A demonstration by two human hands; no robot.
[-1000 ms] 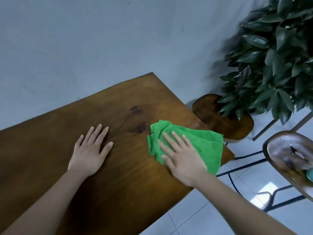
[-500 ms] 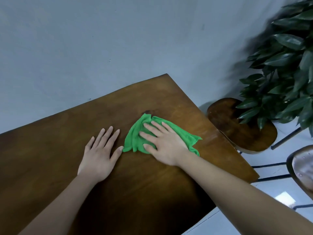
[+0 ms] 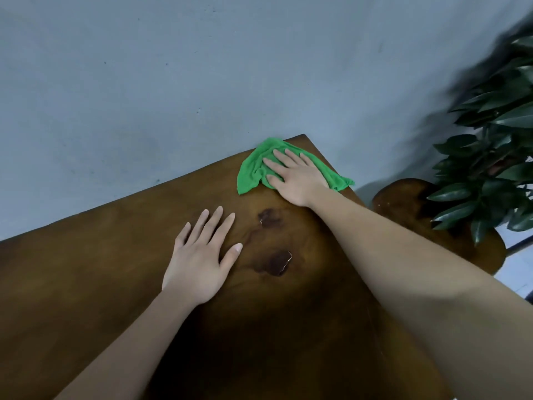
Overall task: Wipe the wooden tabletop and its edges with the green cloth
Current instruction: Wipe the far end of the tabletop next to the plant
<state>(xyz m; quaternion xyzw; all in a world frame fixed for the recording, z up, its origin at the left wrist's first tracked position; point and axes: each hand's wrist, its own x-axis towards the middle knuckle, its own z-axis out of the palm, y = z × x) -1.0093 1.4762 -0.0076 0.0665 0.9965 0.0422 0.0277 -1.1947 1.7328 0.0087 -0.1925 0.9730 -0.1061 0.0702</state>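
Green cloth (image 3: 253, 171): bunched at the far right corner of the wooden tabletop (image 3: 115, 269); one end is draped past the right edge.
Right hand (image 3: 294, 177): laid flat on the cloth, fingers straight and slightly spread, the cloth pressed down onto the wood.
Left hand (image 3: 202, 261): laid palm down on bare wood, fingers spread, nothing held; it is kept well apart from the cloth.
Dark knots (image 3: 274, 241): two are seen in the grain between the hands.
Wall (image 3: 173, 82): grey-blue, met by the table's far edge.
Wooden stool (image 3: 403, 203): placed right of the table.
Plant (image 3: 490, 154): leaves are hung over the stool.
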